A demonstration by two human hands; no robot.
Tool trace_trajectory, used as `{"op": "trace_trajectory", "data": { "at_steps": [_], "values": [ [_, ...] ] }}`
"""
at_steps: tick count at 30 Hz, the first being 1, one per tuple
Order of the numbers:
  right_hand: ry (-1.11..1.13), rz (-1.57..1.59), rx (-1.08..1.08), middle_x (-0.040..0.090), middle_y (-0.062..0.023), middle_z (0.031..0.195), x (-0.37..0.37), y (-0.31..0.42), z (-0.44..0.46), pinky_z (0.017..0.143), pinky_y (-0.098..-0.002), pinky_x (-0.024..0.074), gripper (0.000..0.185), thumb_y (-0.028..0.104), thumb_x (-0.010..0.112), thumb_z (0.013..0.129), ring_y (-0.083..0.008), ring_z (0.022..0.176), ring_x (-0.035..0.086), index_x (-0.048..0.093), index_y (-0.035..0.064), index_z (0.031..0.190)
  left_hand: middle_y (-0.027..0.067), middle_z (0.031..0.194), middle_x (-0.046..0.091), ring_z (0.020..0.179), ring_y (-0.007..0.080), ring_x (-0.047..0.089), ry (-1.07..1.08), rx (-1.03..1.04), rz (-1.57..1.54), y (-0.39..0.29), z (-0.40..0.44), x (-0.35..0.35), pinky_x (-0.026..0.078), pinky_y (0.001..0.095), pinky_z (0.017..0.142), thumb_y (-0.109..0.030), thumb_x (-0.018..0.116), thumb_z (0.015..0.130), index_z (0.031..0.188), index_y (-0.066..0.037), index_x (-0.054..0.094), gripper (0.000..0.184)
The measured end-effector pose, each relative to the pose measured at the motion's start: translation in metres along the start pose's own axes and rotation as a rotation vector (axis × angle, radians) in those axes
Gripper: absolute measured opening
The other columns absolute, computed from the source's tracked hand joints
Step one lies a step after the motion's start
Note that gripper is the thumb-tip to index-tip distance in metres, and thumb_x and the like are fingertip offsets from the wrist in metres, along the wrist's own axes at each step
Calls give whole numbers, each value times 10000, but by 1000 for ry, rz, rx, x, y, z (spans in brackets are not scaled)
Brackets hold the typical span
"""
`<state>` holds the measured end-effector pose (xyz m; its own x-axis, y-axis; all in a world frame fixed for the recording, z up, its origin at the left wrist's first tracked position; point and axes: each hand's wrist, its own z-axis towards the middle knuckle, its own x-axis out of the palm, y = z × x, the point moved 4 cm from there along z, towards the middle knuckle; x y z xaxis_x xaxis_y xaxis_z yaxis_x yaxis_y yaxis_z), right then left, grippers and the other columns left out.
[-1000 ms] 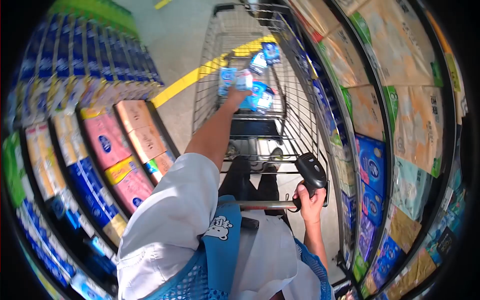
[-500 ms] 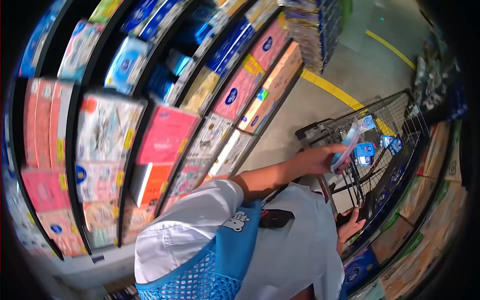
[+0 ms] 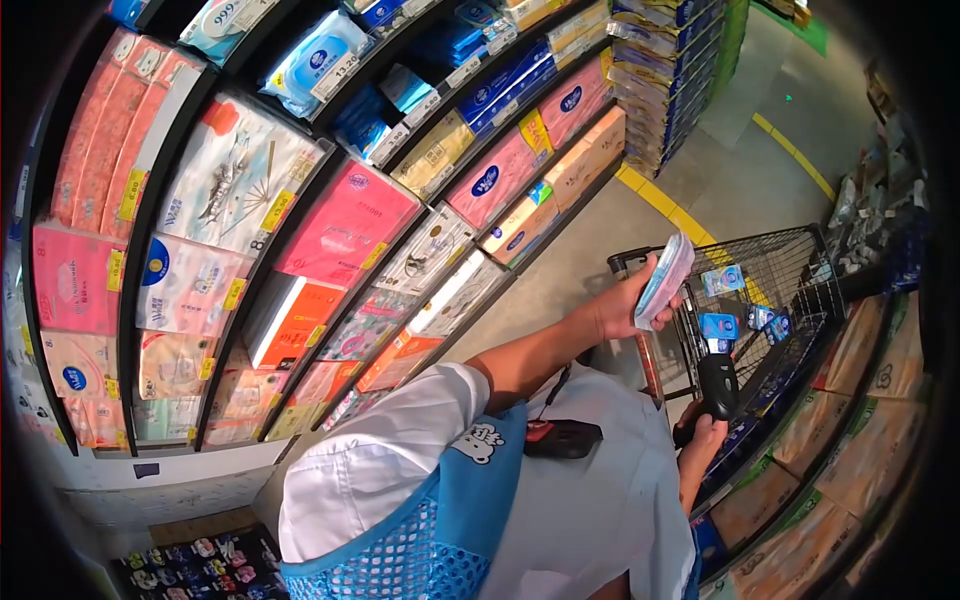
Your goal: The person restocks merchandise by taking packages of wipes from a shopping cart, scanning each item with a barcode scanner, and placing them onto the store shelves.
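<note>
My left hand (image 3: 628,300) grips a small flat packet (image 3: 664,282) with a pink and pale blue wrapper, held upright near the cart's handle end. Lower and to the right, my right hand (image 3: 704,432) is closed round the grip of a black handheld scanner (image 3: 718,385). Beyond both hands is a wire shopping cart (image 3: 790,243). Inside it lie a light blue packet (image 3: 723,280), a blue packet (image 3: 718,326) and some small blue-and-white packs (image 3: 768,322). The scanner head partly covers the cart's near end.
Shelves (image 3: 232,290) of tissue packs with price tags fill the left side. Blue packs (image 3: 668,90) are stacked at the shelf end. Large tan packs (image 3: 875,450) line the right. A yellow line (image 3: 680,215) crosses the floor. A black device (image 3: 563,438) hangs at my front.
The view has turned toward the left shelves. My left hand has come up out of the cart with the packet. The scanner is still in my right hand.
</note>
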<state>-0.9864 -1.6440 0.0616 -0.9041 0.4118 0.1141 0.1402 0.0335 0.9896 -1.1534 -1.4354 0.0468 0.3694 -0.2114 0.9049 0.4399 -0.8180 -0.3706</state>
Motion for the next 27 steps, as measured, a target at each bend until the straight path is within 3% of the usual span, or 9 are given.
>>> {"op": "trace_trajectory", "data": {
  "at_steps": [1, 4, 9, 16, 20, 21, 24, 27],
  "values": [
    [-30, 35, 14, 553, -46, 777, -1, -7, -1, 589, -276, 402, 513, 462, 600, 964, -123, 652, 514, 605, -11, 1162, 28, 931, 603, 713, 133, 558, -23, -5, -6, 0, 3, 1, 458, 277, 608, -723, 375, 997, 1373, -185, 522, 672],
    [13, 50, 52, 559, -50, 784, -1, -8, -1, 594, -281, 407, 516, 453, 594, 964, -131, 659, 517, 617, -18, 1174, 28, 919, 596, 697, 129, 550, -21, -15, -20, 3, 14, -5, 449, 266, 589, -714, 386, 1000, 1425, -184, 508, 691],
    [136, -19, -15, 560, -41, 793, 10, 13, 2, 605, -286, 421, 744, 690, 571, 951, -131, 671, 529, 609, 2, 1231, 6, 861, 580, 656, 110, 512, -72, -35, 41, 1, 28, -25, 432, 262, 566, -663, 457, 1009, 1431, -162, 521, 658],
    [308, -126, 36, 558, -20, 748, 26, 32, 13, 560, -268, 398, 763, 719, 601, 914, -101, 611, 507, 594, 16, 1211, 19, 894, 585, 693, 125, 542, -140, 118, 184, -20, 26, -28, 469, 269, 606, -602, 492, 1025, 1442, -180, 502, 594],
    [308, -112, 4, 554, -12, 721, 32, 39, 12, 549, -264, 382, 792, 738, 589, 908, -95, 600, 495, 595, 11, 1221, 5, 899, 587, 739, 133, 530, -211, 172, 171, -33, 13, -19, 441, 280, 641, -553, 518, 1036, 1380, -168, 554, 517],
    [318, -111, 2, 554, -11, 720, 33, 39, 14, 549, -262, 380, 795, 741, 586, 908, -94, 600, 493, 596, 11, 1222, 12, 902, 590, 730, 127, 541, -191, 181, 191, -36, 13, -24, 462, 277, 655, -562, 481, 1047, 1449, -179, 501, 555],
    [331, -93, -2, 554, -7, 718, 34, 37, 14, 548, -261, 374, 801, 746, 580, 908, -92, 599, 488, 600, 12, 1225, 4, 919, 605, 758, 124, 557, -172, 199, 160, -40, 11, -33, 470, 273, 669, -529, 487, 1056, 1425, -175, 526, 514],
    [313, -62, 19, 558, -10, 742, 37, 34, 12, 560, -263, 369, 776, 717, 576, 924, -92, 613, 479, 602, 8, 1237, -1, 939, 615, 779, 121, 570, -362, 272, 179, -44, 5, -23, 480, 268, 687, -500, 493, 1062, 1389, -172, 558, 468]
  ]
}}
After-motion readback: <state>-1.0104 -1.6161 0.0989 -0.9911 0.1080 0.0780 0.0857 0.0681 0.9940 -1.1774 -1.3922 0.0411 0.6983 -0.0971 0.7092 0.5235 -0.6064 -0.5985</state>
